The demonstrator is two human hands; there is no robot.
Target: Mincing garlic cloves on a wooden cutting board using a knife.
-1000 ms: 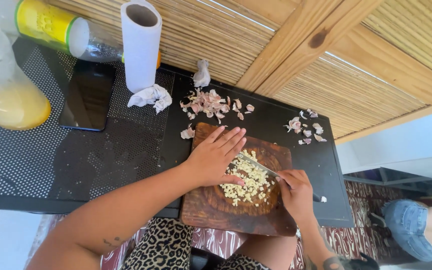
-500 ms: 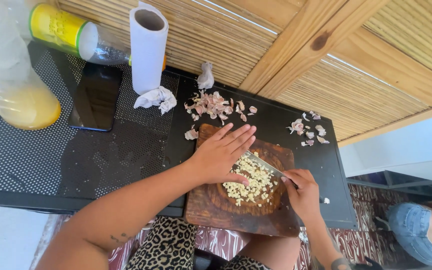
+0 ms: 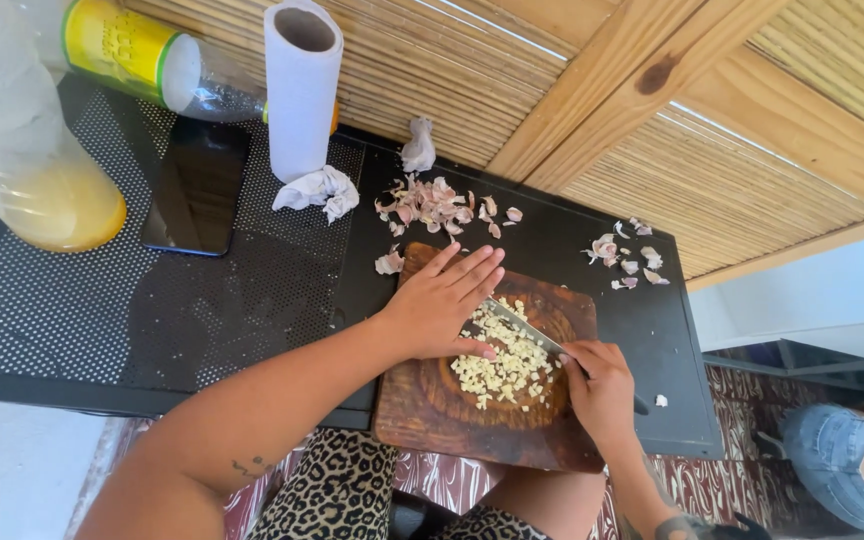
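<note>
Knife [image 3: 524, 327] blade little shifted since a moment ago, right hand [image 3: 600, 388] clamped on its handle, left hand [image 3: 447, 299] flat over the blade, chopped garlic [image 3: 504, 364] beneath on wooden board [image 3: 432, 410], garlic skins [image 3: 432, 203] beyond the left fingers, paper towel roll [image 3: 302, 85] farther left.

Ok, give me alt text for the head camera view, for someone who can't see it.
A person minces garlic on a round-grained wooden board: right hand grips a knife, left hand pressed flat over its blade. Garlic skins, a paper towel roll and a phone lie on the black table.
</note>
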